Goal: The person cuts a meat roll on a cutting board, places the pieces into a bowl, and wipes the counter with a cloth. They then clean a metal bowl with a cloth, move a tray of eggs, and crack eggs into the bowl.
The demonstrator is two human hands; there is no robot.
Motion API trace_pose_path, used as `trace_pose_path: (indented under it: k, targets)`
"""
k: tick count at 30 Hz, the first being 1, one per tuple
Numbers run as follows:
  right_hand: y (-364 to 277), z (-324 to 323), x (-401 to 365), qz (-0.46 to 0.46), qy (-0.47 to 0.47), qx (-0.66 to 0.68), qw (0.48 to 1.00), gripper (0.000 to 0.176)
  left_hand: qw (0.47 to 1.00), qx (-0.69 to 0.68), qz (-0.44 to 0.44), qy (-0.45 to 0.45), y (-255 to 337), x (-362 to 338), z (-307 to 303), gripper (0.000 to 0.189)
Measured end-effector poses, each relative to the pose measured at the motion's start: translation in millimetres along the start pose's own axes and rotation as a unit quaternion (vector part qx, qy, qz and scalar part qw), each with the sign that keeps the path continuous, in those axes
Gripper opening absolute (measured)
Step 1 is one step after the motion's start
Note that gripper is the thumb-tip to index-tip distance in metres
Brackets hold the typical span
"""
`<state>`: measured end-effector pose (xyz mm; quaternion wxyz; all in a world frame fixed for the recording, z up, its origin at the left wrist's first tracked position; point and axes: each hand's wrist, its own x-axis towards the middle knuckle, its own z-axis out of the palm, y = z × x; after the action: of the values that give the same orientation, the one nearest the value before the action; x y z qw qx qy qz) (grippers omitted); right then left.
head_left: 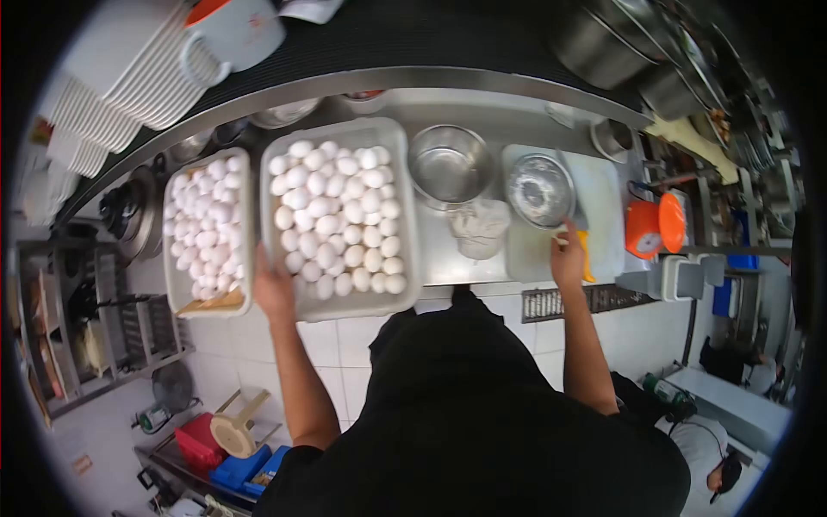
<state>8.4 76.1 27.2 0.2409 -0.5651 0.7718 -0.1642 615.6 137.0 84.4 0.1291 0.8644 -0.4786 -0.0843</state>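
A large pale tub [412,215] full of white eggs [326,225] stands on the counter. My left hand [274,289] is closed on its near left side, in the gap beside a narrower tub of eggs [204,222]; its fingertips are blurred. On a pale cutting board [603,202] sits a small metal bowl [541,189] dusted with white powder. The curled fingers of my right hand [566,254] meet the bowl's near rim. Right beside that hand lies a knife with a yellow handle [587,257]. Between the large tub and the board is a knotted whitish plastic bag [480,228].
A deep metal pot [450,165] stands behind the bag. An orange kitchen scale [643,227] is right of the board. Overhead, a dark shelf [413,47] carries stacked white dishes [142,73] and metal pots [603,47]. Another person [702,448] is at the lower right.
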Motion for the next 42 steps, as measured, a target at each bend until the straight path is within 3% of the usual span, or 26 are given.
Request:
trace_pose_path:
  k: [1,2,5,8,10,12,14,16,19,22,27,33,34,35,37,38,39,41,42]
  targets:
    - [-10.2,-5.6,-6.9,-0.013,0.029,-0.02,0.999,0.055,0.999,-0.003,-0.026,-0.026,17.1,-3.1,-6.9,0.054]
    - [-33.4,-14.8,-14.2,-0.013,0.041,-0.017,0.999,0.054,0.997,-0.04,0.05,0.039,19.6,-7.0,-6.1,0.059]
    - [-84.5,-12.5,-30.3,-0.048,0.013,0.041,0.998,0.052,0.984,0.001,0.152,0.096,59.5,-11.6,-25.3,0.059]
    - [-153.3,15.5,-31.9,-0.176,-0.032,0.101,0.979,0.048,0.981,-0.019,0.188,0.035,83.2,-0.9,-5.7,0.059]
    - [-211.0,39.2,-29.2,-0.261,-0.128,0.175,0.941,0.045,0.987,0.0,0.158,-0.042,113.4,18.5,-0.3,0.056]
    - [-265.0,61.5,-20.7,-0.378,-0.185,0.098,0.902,0.047,0.983,0.035,0.141,-0.114,125.3,34.1,5.3,0.051]
    - [-305.9,96.0,-6.8,-0.397,-0.225,0.055,0.888,0.046,0.971,0.088,0.137,-0.174,125.9,45.3,31.4,0.046]
    - [-313.5,157.9,15.2,-0.479,-0.095,-0.004,0.873,0.034,0.974,0.086,0.152,-0.143,117.7,43.6,55.4,0.042]
    - [-332.6,183.7,34.4,-0.298,-0.257,-0.072,0.916,0.034,0.976,0.07,0.123,-0.169,124.5,37.5,39.9,0.041]
    - [-325.9,194.3,41.2,-0.307,-0.252,-0.065,0.916,0.036,0.981,0.044,0.113,-0.151,127.6,31.8,41.3,0.042]
    - [-326.6,194.0,47.4,-0.335,-0.325,-0.1,0.879,0.041,0.983,0.049,0.081,-0.158,132.6,31.0,46.6,0.046]
    - [-328.5,181.8,50.9,-0.334,-0.367,-0.078,0.865,0.045,0.988,-0.028,0.15,-0.02,119.4,34.8,58.5,0.042]
    - [-325.0,178.1,45.2,-0.332,-0.351,-0.067,0.873,0.045,0.996,-0.027,0.084,-0.024,122.4,30.0,51.0,0.037]
    - [-321.8,174.9,40.9,-0.329,-0.335,-0.055,0.881,0.046,0.986,-0.154,0.009,-0.057,125.8,33.5,46.5,0.037]
    - [-322.6,143.5,35.0,-0.279,-0.304,0.046,0.91,0.047,0.9,-0.394,-0.148,-0.118,125.3,38.4,38.8,0.035]
    - [-316.3,131.6,35.1,-0.271,-0.288,0.114,0.911,0.047,0.818,-0.515,-0.215,-0.141,140.1,33.4,20.6,0.033]
    - [-307.0,123.7,38.1,-0.264,-0.273,0.179,0.908,0.046,0.769,-0.581,-0.217,-0.157,155.9,30.1,13.6,0.034]
    - [-282.0,118.3,54.6,-0.155,-0.313,0.372,0.86,0.041,0.659,-0.697,-0.218,-0.178,180.9,19.5,8.5,0.036]
    - [-272.2,104.5,61.8,-0.081,-0.309,0.449,0.835,0.042,0.678,-0.685,-0.186,-0.189,193.5,16.6,10.8,0.036]
